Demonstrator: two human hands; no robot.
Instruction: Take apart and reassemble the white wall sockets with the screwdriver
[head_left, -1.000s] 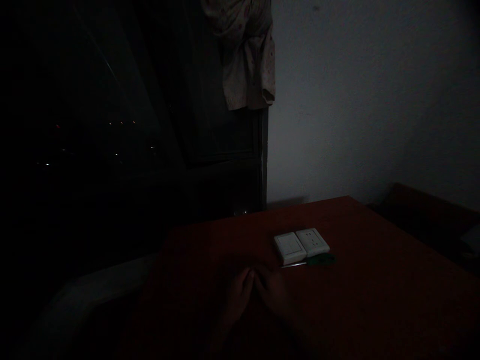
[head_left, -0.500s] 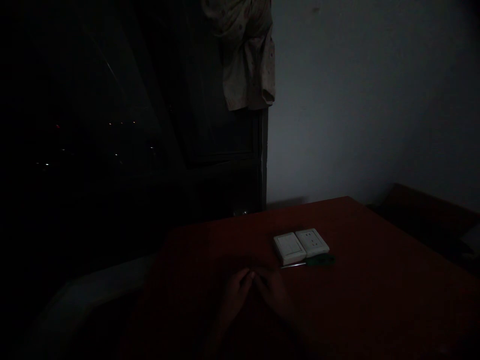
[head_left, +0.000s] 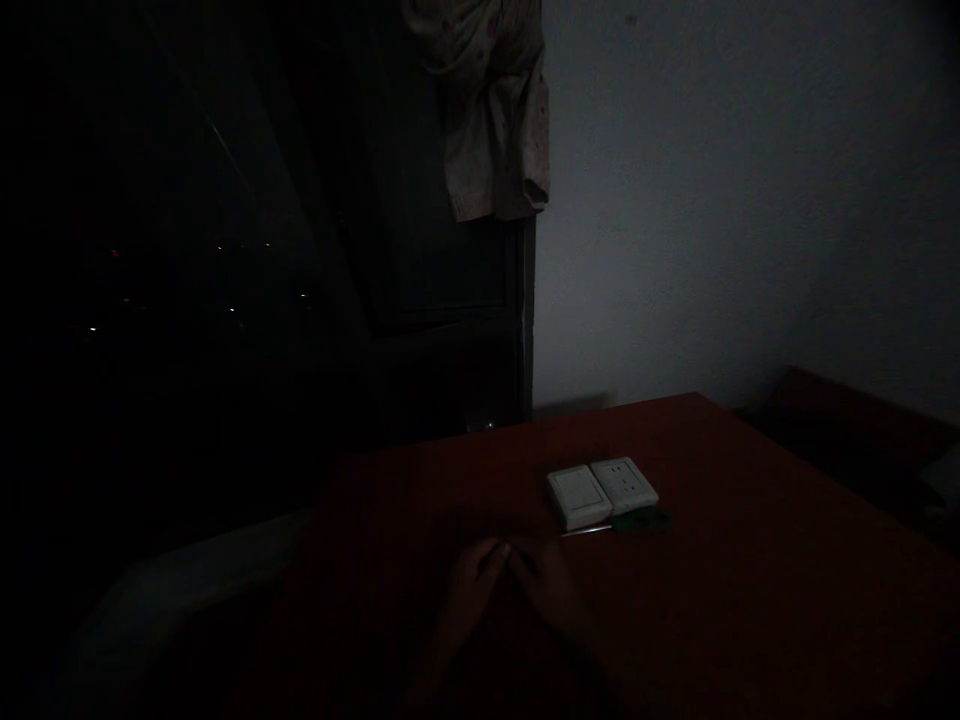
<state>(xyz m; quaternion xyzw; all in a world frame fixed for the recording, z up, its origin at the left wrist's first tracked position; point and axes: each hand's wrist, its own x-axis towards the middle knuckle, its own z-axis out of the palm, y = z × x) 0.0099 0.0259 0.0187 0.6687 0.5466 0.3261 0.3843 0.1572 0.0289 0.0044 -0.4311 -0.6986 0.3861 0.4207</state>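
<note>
My left hand (head_left: pixel 474 585) and my right hand (head_left: pixel 549 585) rest on the reddish-brown table (head_left: pixel 750 560), their fingertips meeting in front of me. Both look closed, fingers drawn together, and I see no object in either; the dark hides much detail. Just beyond my right hand lie a white wall switch (head_left: pixel 579 496) and a white wall socket (head_left: pixel 625 484), side by side and touching. Along their near edge lies a screwdriver with a green handle (head_left: pixel 641 519) and a thin metal shaft (head_left: pixel 586 530) that points left, towards my hands.
Behind the table stand a pale wall (head_left: pixel 720 220) and a dark window (head_left: pixel 225 250) with small lights in it. A bunched curtain (head_left: pixel 495 120) hangs at the window's right side. A dark reddish piece of furniture (head_left: pixel 855 410) is beyond the table's right edge.
The picture is slightly darker. My hands and the things on the table have not visibly moved.
</note>
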